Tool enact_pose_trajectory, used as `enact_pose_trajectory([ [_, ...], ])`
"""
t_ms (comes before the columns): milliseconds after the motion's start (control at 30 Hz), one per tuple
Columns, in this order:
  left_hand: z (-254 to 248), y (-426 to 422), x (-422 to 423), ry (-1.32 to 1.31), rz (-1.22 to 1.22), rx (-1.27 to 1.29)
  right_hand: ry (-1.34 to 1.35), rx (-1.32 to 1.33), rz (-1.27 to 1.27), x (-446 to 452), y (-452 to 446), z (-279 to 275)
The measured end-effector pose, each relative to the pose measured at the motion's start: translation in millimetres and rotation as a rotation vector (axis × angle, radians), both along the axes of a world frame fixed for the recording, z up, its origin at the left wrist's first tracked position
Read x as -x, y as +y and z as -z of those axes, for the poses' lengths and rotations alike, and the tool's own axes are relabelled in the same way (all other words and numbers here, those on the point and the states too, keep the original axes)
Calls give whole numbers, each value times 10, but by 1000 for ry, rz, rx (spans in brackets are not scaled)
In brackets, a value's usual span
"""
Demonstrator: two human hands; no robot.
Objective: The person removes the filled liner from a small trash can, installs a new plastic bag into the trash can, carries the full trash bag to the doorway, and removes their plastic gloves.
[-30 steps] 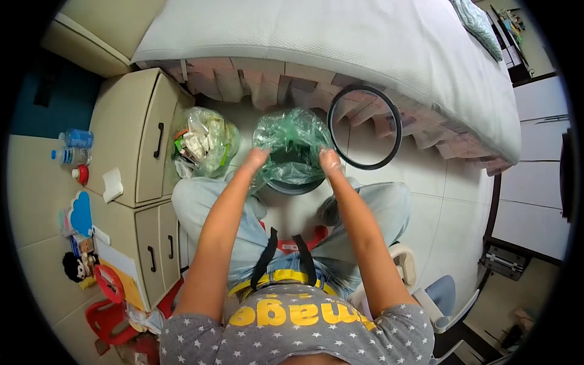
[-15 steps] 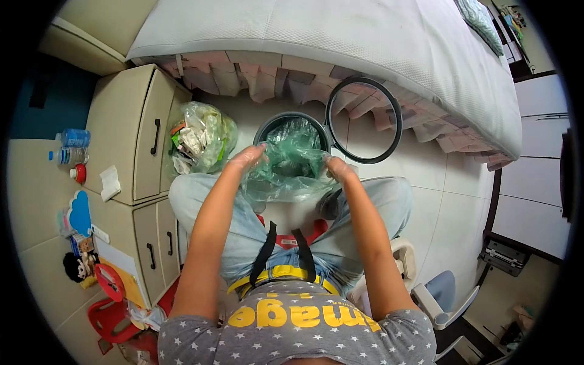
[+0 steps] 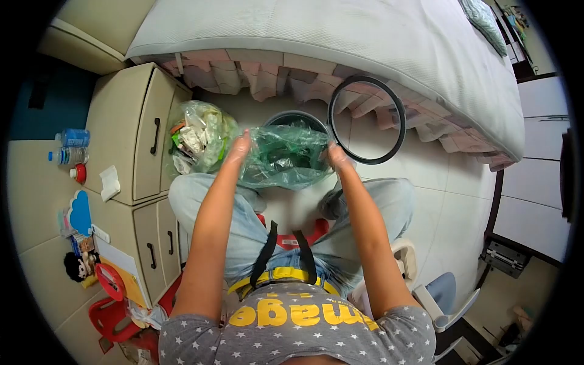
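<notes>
While two clear plastic bottles [image 3: 72, 148] show at the far left, a beige cabinet with black bar handles [image 3: 125, 134] stands just to their right. Lower down on that side are a blue cloud-shaped object [image 3: 79, 213] and a round red object [image 3: 109, 281]. Right of the upper drawers, on the pale tiled floor [image 3: 426, 182], a clear plastic bag stuffed with crumpled white, green and orange refuse [image 3: 198, 135] sits near the left hand [image 3: 241, 146].

That hand grasps the left edge of a translucent green plastic bag [image 3: 283, 157], its fingertips closed on the film. The green bag is stretched sideways between both hands, in front of the person's knees, with its mouth spread and its folds sagging towards the floor. Behind it, a round dark-grey bin [image 3: 296, 114] is partly covered, so only its far rim and some of its inside show. The right hand [image 3: 338, 157] grips the opposite edge of the green bag, fingers bent around it.

Just right of the bin, a large thin black ring [image 3: 402, 121] is raised, the floor and a pleated pink-and-grey bed skirt [image 3: 261, 79] showing through it. Above, a bed with a white quilted cover [image 3: 340, 36] reaches towards white drawers [image 3: 529, 176] at the far right.
</notes>
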State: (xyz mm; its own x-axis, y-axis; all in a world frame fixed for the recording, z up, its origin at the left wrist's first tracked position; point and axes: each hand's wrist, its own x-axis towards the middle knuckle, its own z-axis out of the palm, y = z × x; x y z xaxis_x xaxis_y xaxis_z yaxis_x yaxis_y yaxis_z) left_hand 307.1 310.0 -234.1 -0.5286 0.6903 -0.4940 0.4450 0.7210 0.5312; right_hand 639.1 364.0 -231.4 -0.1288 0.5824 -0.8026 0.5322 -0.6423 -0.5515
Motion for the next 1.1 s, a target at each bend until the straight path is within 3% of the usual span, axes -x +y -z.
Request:
enact_pose_trajectory([
  [67, -219, 10, -106, -275, 147, -106, -200, -341, -143, 135, 54, -284],
  [167, -282, 83, -249, -247, 139, -55, -233, -422, -142, 218, 91, -210],
  [300, -99, 164, -278, -261, 145, -30, -450, -410, -244, 289, 70, -369],
  [367, 36, 183, -240, -7, 132, -19, -507, -325, -155, 223, 82, -368],
  [433, 68, 153, -160, -21, 149, 20, -562, -302, -122, 154, 85, -376],
  [633, -278, -34, -174, 128, 228, 128, -622, -264, -35, 57, -119, -651],
  [867, -384, -245, -346, 129, 146, 125, -558, -239, 197, 42, -550, -379],
  [1100, 25, -259, -225, 110, 149, 137, -468, -270, 193, -217, -541, 337],
])
